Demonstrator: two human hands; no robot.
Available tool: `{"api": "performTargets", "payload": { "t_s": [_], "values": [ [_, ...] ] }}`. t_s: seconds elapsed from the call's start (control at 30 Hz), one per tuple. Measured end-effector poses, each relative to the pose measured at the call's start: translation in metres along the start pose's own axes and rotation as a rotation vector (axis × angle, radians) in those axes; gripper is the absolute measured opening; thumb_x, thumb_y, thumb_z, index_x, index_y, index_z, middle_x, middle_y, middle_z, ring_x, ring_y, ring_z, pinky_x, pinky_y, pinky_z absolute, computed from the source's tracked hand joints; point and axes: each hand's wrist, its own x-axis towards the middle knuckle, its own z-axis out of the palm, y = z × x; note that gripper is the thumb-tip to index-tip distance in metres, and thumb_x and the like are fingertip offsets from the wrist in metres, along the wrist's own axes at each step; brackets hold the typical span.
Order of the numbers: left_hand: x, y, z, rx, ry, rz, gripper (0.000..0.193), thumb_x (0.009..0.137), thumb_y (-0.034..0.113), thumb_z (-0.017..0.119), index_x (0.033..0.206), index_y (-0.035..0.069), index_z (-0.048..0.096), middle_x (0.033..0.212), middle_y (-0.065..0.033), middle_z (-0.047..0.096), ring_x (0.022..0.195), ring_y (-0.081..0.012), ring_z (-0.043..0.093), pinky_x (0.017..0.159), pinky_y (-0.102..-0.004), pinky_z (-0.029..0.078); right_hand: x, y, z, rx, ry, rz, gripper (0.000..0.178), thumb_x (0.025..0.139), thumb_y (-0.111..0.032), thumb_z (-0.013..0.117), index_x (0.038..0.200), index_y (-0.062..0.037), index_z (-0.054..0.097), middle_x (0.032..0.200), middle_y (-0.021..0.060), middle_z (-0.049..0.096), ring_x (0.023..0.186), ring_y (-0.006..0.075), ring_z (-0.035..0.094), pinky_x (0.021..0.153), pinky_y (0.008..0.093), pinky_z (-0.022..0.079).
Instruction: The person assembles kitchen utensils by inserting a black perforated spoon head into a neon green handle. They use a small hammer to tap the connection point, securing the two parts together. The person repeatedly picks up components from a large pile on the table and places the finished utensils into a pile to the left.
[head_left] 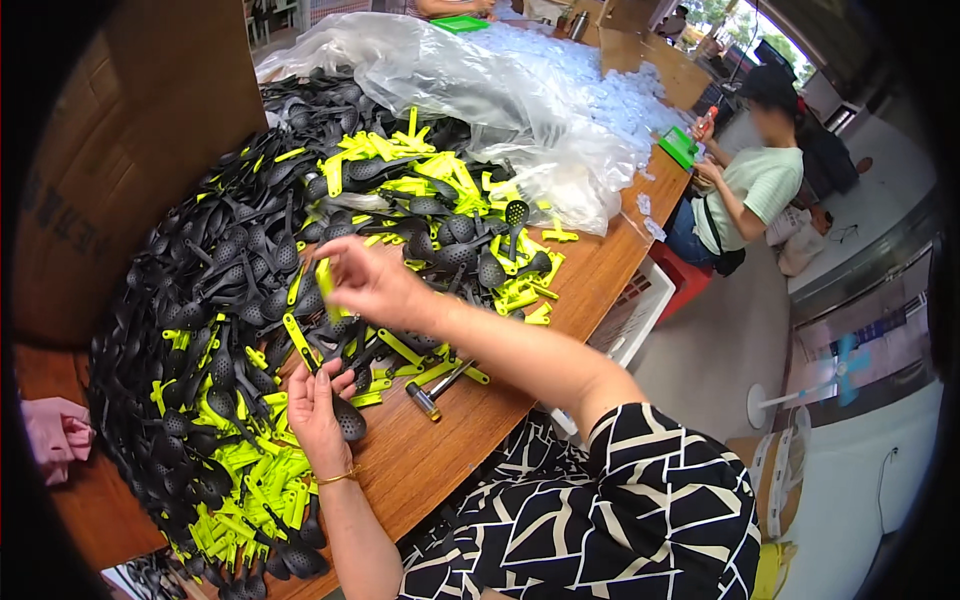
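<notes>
My left hand (318,405) is closed around a black perforated spoon (350,421). The spoon's bowl sticks out below my fingers, and a yellow-green handle piece (298,338) shows at its upper end. Above it, my right hand (378,285) pinches another yellow-green handle piece (325,284), slightly blurred. Both hands are over the near side of a big heap of black perforated spoons (235,245) mixed with loose yellow-green handle pieces (265,470). A small hammer (424,401) with a dark head lies on the table beside the heap, right of my left hand.
A tall cardboard box (130,160) borders the heap on the left. Clear plastic sheeting (440,75) covers its far side. The wooden table (480,435) ends on the right above a white crate (640,310). A co-worker (745,175) sits farther right with a green tray (678,147).
</notes>
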Motion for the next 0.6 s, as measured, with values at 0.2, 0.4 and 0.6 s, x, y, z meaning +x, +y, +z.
{"api": "performTargets", "payload": {
  "t_s": [0.2, 0.4, 0.6],
  "values": [
    [-0.003, 0.007, -0.004, -0.022, -0.021, 0.002, 0.033, 0.108, 0.014, 0.062, 0.139, 0.001, 0.059, 0.112, -0.0109, 0.074, 0.09, -0.0152, 0.074, 0.078, -0.0268, 0.061, -0.023, -0.019, 0.044, 0.039, -0.131, 0.183, 0.043, 0.096, -0.002, 0.071, 0.137, -0.011, 0.062, 0.105, 0.0033, 0.071, 0.099, 0.01, 0.066, 0.091, 0.0292, 0.055],
    [-0.002, 0.014, -0.009, 0.001, 0.03, 0.011, 0.031, 0.108, 0.011, 0.062, 0.137, 0.001, 0.059, 0.11, -0.0125, 0.075, 0.088, -0.0175, 0.075, 0.076, -0.0284, 0.061, -0.019, -0.004, 0.044, 0.454, -0.057, 0.179, 0.037, 0.098, -0.002, 0.07, 0.133, -0.0095, 0.063, 0.107, -0.0026, 0.065, 0.103, 0.006, 0.061, 0.095, 0.0267, 0.052],
    [-0.003, 0.011, -0.002, 0.052, -0.053, -0.03, 0.026, 0.108, 0.012, 0.061, 0.13, -0.001, 0.06, 0.107, -0.0124, 0.075, 0.085, -0.0165, 0.075, 0.076, -0.0274, 0.06, -0.016, -0.007, 0.048, 0.257, -0.109, 0.187, 0.036, 0.096, -0.005, 0.071, 0.131, -0.009, 0.063, 0.098, -0.0016, 0.064, 0.092, 0.0077, 0.061, 0.084, 0.0274, 0.053]
  ]
}}
